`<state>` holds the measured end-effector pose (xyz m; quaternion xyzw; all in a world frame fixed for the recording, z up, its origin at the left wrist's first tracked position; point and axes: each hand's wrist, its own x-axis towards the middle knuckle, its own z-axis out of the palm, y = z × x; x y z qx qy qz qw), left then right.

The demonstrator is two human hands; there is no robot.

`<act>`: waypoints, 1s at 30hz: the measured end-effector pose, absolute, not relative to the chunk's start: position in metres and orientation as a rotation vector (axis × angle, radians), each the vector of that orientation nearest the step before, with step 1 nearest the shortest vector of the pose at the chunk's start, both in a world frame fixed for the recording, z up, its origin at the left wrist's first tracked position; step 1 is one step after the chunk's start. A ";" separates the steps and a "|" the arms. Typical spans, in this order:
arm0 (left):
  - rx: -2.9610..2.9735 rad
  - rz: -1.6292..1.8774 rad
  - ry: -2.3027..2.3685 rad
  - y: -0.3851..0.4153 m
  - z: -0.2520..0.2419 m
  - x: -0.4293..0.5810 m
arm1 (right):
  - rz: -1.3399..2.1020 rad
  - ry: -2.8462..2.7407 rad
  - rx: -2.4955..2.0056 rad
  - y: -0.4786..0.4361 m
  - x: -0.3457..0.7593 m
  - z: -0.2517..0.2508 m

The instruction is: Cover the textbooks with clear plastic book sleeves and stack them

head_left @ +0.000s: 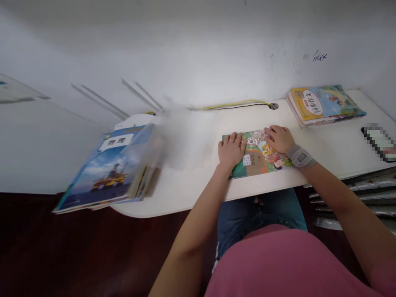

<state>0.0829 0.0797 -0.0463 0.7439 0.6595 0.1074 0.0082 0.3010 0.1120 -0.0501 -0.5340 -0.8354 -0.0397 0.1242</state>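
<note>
A colourful picture-covered book point(260, 159) lies closed on the white desk point(185, 181) in front of me. My left hand point(231, 150) rests flat on its left part, fingers spread over the green and brown cover. On the book's upper right part lies my right hand point(280, 139), fingers apart, with a grey band point(301, 157) round the wrist. Neither hand is wrapped round anything; both palms face down.
Books with a blue oil-rig cover point(108, 173) are stacked at the left end, beside a blurred patch. A yellow and blue book stack point(324, 105) sits at the back right, near a phone point(380, 142). Cables point(235, 104) run along the wall to a desk hole.
</note>
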 end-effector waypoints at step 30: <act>1.081 0.935 1.136 0.126 -0.022 0.005 | -0.036 -2.394 -1.341 0.133 0.321 -0.059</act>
